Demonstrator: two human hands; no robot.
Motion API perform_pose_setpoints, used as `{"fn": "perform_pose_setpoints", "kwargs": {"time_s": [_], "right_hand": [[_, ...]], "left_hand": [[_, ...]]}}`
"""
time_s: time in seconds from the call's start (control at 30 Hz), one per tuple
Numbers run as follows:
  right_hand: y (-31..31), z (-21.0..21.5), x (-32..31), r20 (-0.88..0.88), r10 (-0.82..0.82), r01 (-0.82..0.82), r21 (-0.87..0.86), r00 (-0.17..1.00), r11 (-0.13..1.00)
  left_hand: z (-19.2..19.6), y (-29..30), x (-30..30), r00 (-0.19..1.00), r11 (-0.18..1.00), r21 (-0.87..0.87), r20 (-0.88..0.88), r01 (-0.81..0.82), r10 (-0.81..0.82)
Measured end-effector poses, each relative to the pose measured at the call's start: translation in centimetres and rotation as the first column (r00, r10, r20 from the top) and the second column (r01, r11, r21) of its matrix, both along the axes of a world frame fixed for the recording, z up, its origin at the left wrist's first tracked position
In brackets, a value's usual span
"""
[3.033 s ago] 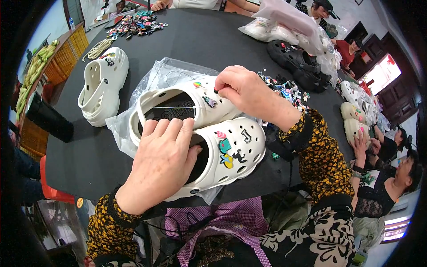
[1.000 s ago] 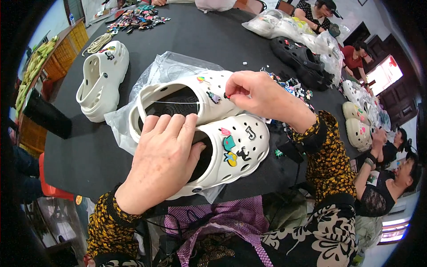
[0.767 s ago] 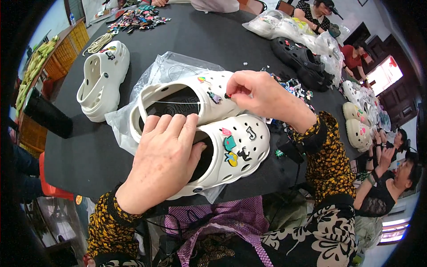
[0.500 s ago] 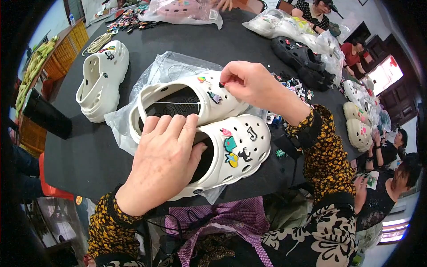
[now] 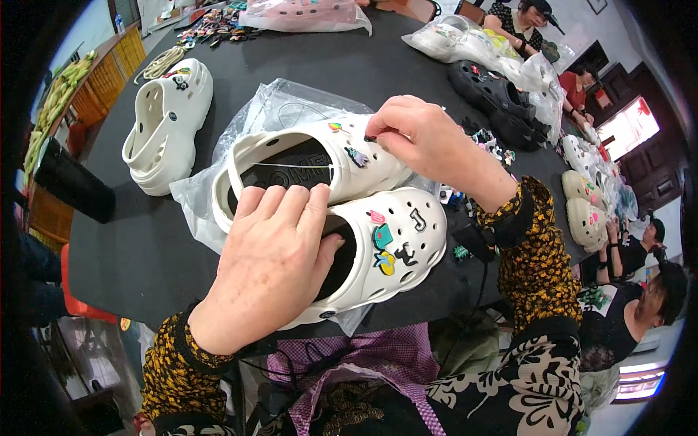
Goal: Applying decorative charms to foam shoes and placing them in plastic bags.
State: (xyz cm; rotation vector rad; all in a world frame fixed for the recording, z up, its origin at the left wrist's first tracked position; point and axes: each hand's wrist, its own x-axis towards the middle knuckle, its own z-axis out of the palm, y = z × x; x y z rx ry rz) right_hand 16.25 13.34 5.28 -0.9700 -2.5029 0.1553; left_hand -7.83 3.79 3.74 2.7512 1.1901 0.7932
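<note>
A pair of white clogs lies side by side on a clear plastic bag (image 5: 196, 196). On the near clog (image 5: 430, 236) sit several charms, among them a black letter and a yellow one. My left hand (image 5: 265, 261) is closed over the adjoining rims, its thumb in the near clog's opening and its fingertips against the far clog (image 5: 374, 178). A thin white cord crosses that clog's opening. At its toe, my right hand (image 5: 429, 142) pinches a small black charm (image 5: 370, 138) against the surface, beside a rainbow charm (image 5: 335, 127) and a purple one.
A single white clog (image 5: 171, 127) stands at left, near a black cylinder (image 5: 73, 182). Loose charms (image 5: 218, 25) lie at the far left and beyond my right hand. Black clogs (image 5: 494, 102) and bagged clogs stand at far right. Several people sit along the right side.
My right hand still pinches at the far clog's toe, its fingers slightly shifted. My left hand keeps its hold. A person's hand by the pink bagged clog at the top has gone from view.
</note>
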Motion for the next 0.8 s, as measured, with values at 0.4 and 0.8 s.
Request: {"fn": "perform_pose_setpoints", "kwargs": {"time_s": [0.4, 0.8], "right_hand": [[0.14, -0.24, -0.23, -0.091, -0.041, 0.038, -0.034, 0.995, 0.999], [-0.01, -0.14, -0.56, -0.071, -0.023, 0.027, 0.058, 0.997, 0.998]], "left_hand": [[0.2, -0.06, -0.11, 1.0, 0.998, -0.055, -0.004, -0.001, 0.001], [0.24, 0.11, -0.16, 1.0, 0.999, -0.048, 0.006, 0.005, -0.005]]}}
